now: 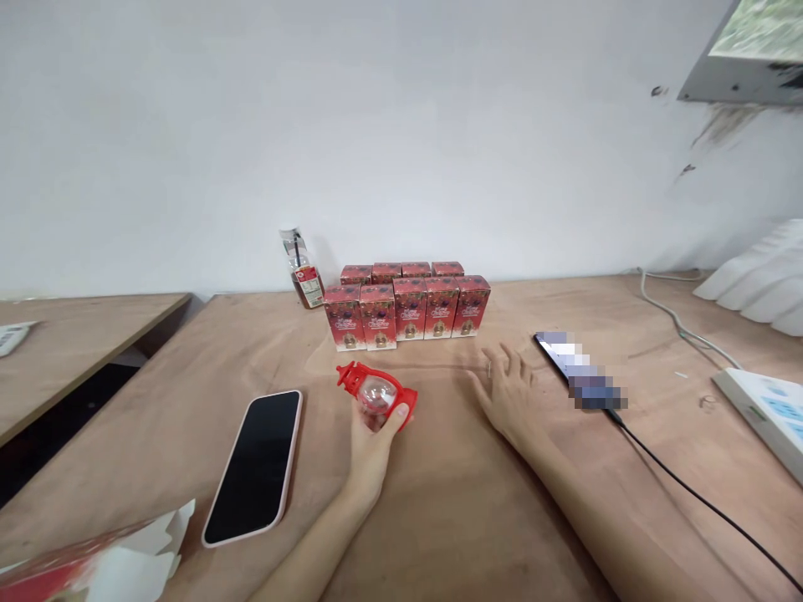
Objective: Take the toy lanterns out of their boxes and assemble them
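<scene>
Left hand (371, 456) is grasping a red miniature lantern (377, 395) — it's lying sideways, long axis running across the hand, pointed cap aiming left and slightly away, base sitting under the thumb. Right hand (511, 400) is resting released — fingers splayed.

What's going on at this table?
A person's left hand holds a small red lantern with a clear middle, tipped sideways. The right hand is open at the table, holding nothing. Beyond the hands, red boxes stand in two rows near the wall, and a dark-screened phone lies left of the lantern.
</scene>
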{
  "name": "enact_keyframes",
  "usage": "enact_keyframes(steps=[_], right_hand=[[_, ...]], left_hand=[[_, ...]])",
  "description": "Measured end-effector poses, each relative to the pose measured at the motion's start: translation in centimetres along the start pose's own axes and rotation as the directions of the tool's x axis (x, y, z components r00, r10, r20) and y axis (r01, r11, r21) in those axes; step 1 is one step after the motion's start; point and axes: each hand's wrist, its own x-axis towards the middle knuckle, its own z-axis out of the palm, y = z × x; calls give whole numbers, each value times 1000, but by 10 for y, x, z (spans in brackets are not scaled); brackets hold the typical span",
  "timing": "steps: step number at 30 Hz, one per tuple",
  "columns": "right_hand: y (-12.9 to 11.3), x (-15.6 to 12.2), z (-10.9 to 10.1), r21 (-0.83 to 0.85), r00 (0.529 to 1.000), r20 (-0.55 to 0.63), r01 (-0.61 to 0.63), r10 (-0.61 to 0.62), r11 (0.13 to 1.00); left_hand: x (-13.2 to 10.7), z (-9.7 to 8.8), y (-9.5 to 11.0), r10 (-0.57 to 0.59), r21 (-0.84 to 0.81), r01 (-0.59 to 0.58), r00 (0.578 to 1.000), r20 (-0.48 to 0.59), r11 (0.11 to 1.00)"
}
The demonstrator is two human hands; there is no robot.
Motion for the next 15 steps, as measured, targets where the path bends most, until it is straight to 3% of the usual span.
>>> enact_keyframes(steps=[3,6,10,15], right_hand=[[8,2,4,-176,977,131,-143,167,974],[11,2,4,-187,963,195,-152,188,971],[15,3,5,-60,974,193,-112,122,992],[10,3,8,285,1000,16,9,-14,958]], left_hand=[[5,-3,4,10,4,-10,1000,-8,1000],[6,-4,3,19,29,-19,1000,0,999],[6,-3,0,74,69,-74,997,3,995],[5,-1,3,126,92,-127,992,14,988]])
